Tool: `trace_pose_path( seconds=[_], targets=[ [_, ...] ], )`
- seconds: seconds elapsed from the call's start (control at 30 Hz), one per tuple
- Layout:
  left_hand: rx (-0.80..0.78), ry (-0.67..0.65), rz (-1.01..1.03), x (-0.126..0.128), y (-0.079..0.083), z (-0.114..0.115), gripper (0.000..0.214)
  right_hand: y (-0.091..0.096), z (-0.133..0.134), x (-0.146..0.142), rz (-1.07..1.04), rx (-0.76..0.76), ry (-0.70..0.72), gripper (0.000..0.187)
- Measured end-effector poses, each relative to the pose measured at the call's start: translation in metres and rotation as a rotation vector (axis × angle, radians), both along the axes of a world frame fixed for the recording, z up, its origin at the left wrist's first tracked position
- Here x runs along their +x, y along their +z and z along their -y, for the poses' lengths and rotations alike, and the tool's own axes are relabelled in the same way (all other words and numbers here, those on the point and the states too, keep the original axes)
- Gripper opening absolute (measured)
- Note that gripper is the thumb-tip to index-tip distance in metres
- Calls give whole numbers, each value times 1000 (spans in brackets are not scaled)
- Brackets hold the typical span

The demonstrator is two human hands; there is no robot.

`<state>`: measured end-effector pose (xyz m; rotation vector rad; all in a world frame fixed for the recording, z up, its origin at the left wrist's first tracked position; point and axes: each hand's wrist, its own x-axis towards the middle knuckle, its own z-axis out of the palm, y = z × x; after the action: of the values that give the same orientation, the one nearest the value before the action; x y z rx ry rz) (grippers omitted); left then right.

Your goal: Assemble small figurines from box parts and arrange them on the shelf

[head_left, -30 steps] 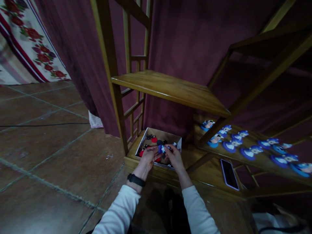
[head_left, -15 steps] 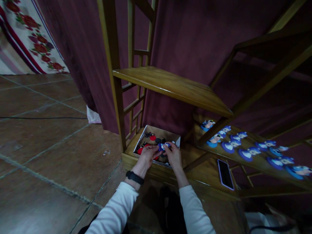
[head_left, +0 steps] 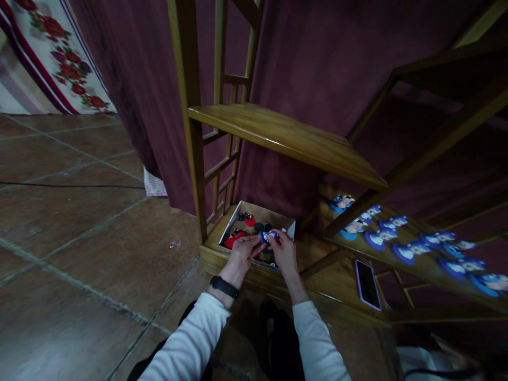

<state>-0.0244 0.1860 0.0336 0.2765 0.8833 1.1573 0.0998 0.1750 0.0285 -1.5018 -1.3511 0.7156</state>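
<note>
Above an open cardboard box (head_left: 232, 225), both hands hold a small blue and white figurine (head_left: 268, 236). The fingers of my left hand (head_left: 244, 251) pinch it from the left, and a dark band circles that wrist. My right hand (head_left: 284, 251) grips its right side with thumb and fingers. Inside the box lie several red and black pieces (head_left: 237, 236), a red disc (head_left: 250, 223) and a dark disc (head_left: 259, 226). The hands cover the front part of the box, so some of its contents are hidden.
The box stands on the low wooden shelf (head_left: 331, 283), with a phone (head_left: 368, 284) to its right. Several blue and white figurines (head_left: 380, 238) line a raised shelf at right. An upper shelf board (head_left: 286, 138) overhangs behind the box. A wooden post (head_left: 193, 159) rises at left.
The figurine is still between both hands over the box, with the fingers shifted slightly around it. My view has moved a little, so the scene sits slightly differently.
</note>
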Motion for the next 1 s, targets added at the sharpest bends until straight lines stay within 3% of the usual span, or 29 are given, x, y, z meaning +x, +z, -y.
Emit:
trace_pose_path(
  seconds=[0.33, 0.63, 0.8, 0.9, 1.0],
  targets=[
    [-40, -79, -15, -7, -10, -3, 7, -9, -3, 7, -70, -12, 139, 30],
    [-94, -162, 2, -10, -10, -4, 7, -3, 1, 8, 39, 30, 234, 25],
    [-165, -158, -17, -8, -15, -6, 9, -8, -2, 2, 158, 74, 202, 29],
    [-190, -164, 58, -8, -16, -8, 7, -14, -6, 2, 65, 67, 178, 43],
    [-167, -121, 90, -7, -16, -9, 3, -18, -7, 6, -19, 49, 160, 33]
  ],
)
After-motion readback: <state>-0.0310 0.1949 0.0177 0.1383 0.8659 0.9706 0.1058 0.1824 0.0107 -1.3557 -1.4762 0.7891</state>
